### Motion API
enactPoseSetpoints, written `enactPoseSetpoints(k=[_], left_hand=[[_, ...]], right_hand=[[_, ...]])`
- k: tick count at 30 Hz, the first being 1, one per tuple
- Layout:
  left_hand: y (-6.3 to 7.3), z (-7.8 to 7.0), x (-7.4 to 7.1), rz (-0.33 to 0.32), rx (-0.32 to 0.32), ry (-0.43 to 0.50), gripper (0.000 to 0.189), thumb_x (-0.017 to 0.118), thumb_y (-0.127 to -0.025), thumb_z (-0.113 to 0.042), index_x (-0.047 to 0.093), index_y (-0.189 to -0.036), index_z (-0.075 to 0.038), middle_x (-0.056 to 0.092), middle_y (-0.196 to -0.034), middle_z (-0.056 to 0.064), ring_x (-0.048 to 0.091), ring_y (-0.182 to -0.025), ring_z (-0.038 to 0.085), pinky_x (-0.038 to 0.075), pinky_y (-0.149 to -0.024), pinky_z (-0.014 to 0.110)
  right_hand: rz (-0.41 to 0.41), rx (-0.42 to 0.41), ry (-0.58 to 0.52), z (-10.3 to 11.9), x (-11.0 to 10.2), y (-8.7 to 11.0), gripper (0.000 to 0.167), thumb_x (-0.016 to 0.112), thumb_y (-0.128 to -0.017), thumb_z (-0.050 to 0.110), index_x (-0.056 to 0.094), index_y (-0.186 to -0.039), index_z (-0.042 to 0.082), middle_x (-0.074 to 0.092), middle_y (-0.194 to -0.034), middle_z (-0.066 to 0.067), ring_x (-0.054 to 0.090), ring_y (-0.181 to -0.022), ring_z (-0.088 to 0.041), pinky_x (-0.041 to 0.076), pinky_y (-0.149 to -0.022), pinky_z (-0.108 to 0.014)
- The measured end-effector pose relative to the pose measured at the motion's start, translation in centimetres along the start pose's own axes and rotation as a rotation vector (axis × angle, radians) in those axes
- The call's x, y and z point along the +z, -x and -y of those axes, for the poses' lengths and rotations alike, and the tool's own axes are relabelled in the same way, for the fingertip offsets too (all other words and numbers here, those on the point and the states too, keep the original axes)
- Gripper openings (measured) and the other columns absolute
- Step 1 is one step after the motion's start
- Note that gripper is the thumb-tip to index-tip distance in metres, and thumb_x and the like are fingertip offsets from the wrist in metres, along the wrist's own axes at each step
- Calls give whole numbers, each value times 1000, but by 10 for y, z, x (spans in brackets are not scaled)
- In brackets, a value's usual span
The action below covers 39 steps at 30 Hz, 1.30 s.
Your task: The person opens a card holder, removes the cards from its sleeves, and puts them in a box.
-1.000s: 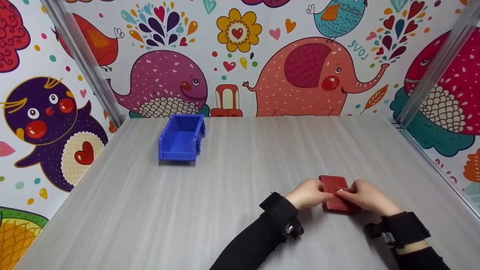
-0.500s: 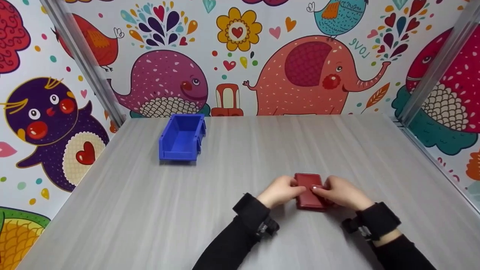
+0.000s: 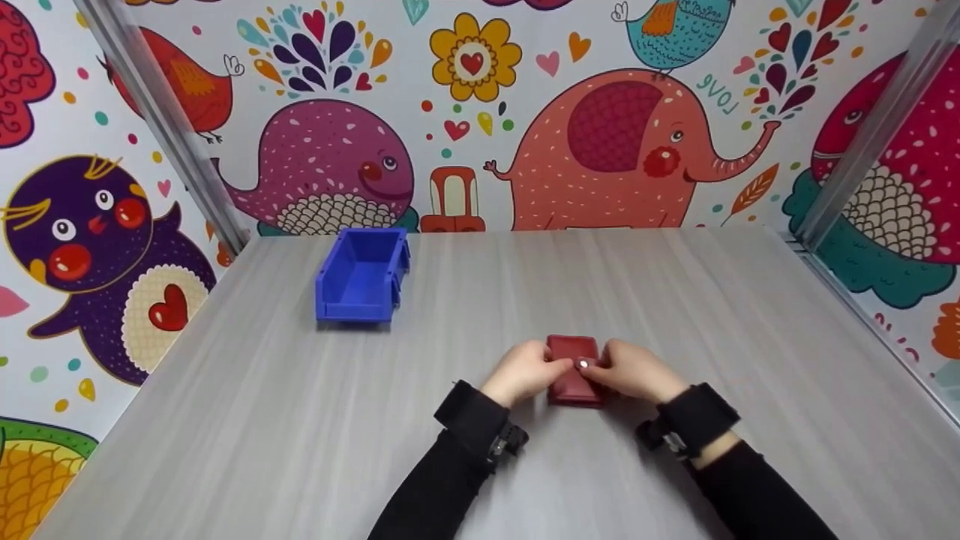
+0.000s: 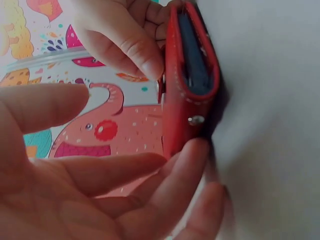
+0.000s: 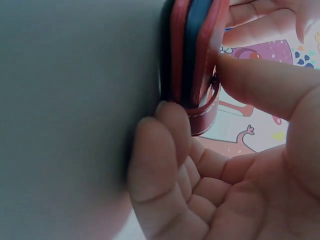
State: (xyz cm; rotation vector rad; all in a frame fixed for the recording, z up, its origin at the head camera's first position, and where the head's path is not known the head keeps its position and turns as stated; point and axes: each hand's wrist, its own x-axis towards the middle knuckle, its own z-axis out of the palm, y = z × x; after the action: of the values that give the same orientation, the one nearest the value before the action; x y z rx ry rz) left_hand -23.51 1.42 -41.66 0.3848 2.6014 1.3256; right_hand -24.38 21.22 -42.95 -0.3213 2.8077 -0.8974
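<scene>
A red leather wallet (image 3: 573,391) with pale stitching and a metal snap lies between both hands, low over the table. Whether it touches the surface is unclear. My right hand (image 3: 641,371) pinches its right side and strap (image 5: 204,121), thumb on top and fingertips at the lower edge. On the other side, fingers of my left hand (image 3: 523,370) touch the wallet's edge near the snap. The left thumb (image 4: 55,107) is extended and stands apart from the leather in the left wrist view. Dark inner layers show at the wallet's end (image 4: 197,65).
A blue plastic bin (image 3: 360,281), open at the top, stands at the back left of the light wood-grain table (image 3: 262,420). Printed cartoon walls (image 3: 465,135) and metal frame posts (image 3: 161,127) border the table at the back and sides.
Both hands have moved left across the table with the wallet between them, from the right side toward the middle. The blue bin has stayed in place.
</scene>
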Motion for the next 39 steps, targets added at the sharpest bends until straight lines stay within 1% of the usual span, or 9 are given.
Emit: enactPoseSetpoints(k=[6, 11, 14, 17, 19, 24, 29, 34, 39], left_hand=[[-1, 7, -13, -35, -5, -33, 24, 63, -93, -23, 67, -80, -3, 52, -64, -5, 44, -57, 10, 33, -54, 24], [-2, 12, -20, -63, -8, -99, 23, 64, -92, -21, 65, -75, -6, 49, -63, -6, 43, -57, 10, 33, -55, 24], [-3, 16, -22, -67, -22, -125, 23, 65, -90, -22, 61, -71, -9, 47, -61, -6, 42, -55, 10, 32, -54, 24], [-5, 20, -24, -77, -37, -145, 22, 66, -88, -22, 60, -71, -10, 48, -62, -6, 43, -55, 11, 33, -54, 25], [-6, 21, -24, -84, -50, -159, 20, 67, -88, -23, 62, -73, -9, 51, -64, -4, 46, -57, 12, 35, -55, 26], [-8, 25, -24, -110, -75, -247, 16, 71, -83, -21, 65, -81, -6, 60, -74, 1, 53, -65, 16, 43, -62, 32], [-10, 29, -21, -144, -53, -319, 19, 75, -77, -14, 65, -89, -4, 63, -82, 4, 56, -71, 19, 47, -67, 36], [-10, 28, -19, -148, -49, -359, 24, 75, -77, -14, 65, -95, -4, 65, -87, 6, 59, -75, 21, 49, -70, 38], [-10, 28, -19, -149, -59, -381, 26, 74, -78, -13, 65, -99, -3, 66, -91, 7, 61, -79, 22, 50, -72, 38]], right_hand=[[10, -28, 10, 13, 6, -14, 30, 67, -91, 25, 53, -72, 8, 50, -58, 0, 48, -51, -13, 37, -48, -26], [-2, -61, 15, 22, 11, -19, 31, 67, -91, 24, 52, -69, 7, 46, -58, 2, 44, -52, -13, 35, -50, -27], [-5, -53, 13, 25, 14, -21, 31, 67, -90, 24, 52, -69, 8, 46, -58, 2, 44, -52, -13, 35, -50, -27], [-7, -49, 10, 27, 17, -23, 30, 68, -90, 23, 53, -70, 7, 47, -58, 1, 44, -52, -13, 35, -50, -27], [-10, -49, 8, 28, 18, -24, 30, 68, -90, 23, 52, -70, 7, 47, -59, 1, 44, -53, -14, 35, -50, -27], [-14, -58, -1, 29, 19, -26, 32, 67, -90, 24, 51, -68, 8, 45, -58, 2, 42, -52, -13, 33, -50, -27], [-15, -60, -14, 29, 20, -27, 34, 68, -90, 24, 51, -65, 9, 43, -56, 3, 41, -51, -12, 32, -49, -26], [-24, -69, 8, 30, 21, -27, 33, 68, -90, 23, 50, -66, 8, 43, -57, 3, 41, -52, -13, 33, -50, -26], [-25, -92, 29, 31, 22, -29, 34, 67, -89, 20, 47, -64, 11, 39, -56, 5, 37, -51, -11, 30, -50, -25]])
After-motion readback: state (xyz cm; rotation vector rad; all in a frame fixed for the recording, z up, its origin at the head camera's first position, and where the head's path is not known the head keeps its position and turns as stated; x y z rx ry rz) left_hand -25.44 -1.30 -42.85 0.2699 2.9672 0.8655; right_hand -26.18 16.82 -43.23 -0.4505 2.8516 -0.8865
